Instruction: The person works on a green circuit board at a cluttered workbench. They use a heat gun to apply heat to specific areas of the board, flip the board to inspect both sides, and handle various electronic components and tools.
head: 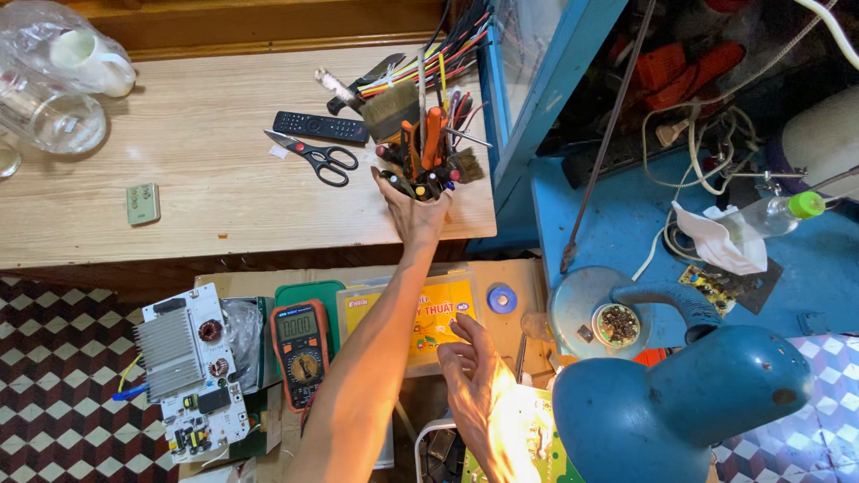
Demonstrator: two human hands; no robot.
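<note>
Right hand point(479, 380) nearest, open, fingers spread, empty, above yellow box point(429, 313). Left hand point(413, 207) stretched far forward, wrapped round upright tool cup point(428, 183) at counter point(179, 179) edge.

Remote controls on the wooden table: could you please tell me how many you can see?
2. A black remote control lies beside the scissors, near the tool holder that the left hand grips; a small pale remote lies near the table's front edge. Others may be hidden.

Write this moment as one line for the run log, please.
left hand: gripping tool holder on wooden table | right hand: open, holding nothing, near yellow box | scissors beside holder
</note>
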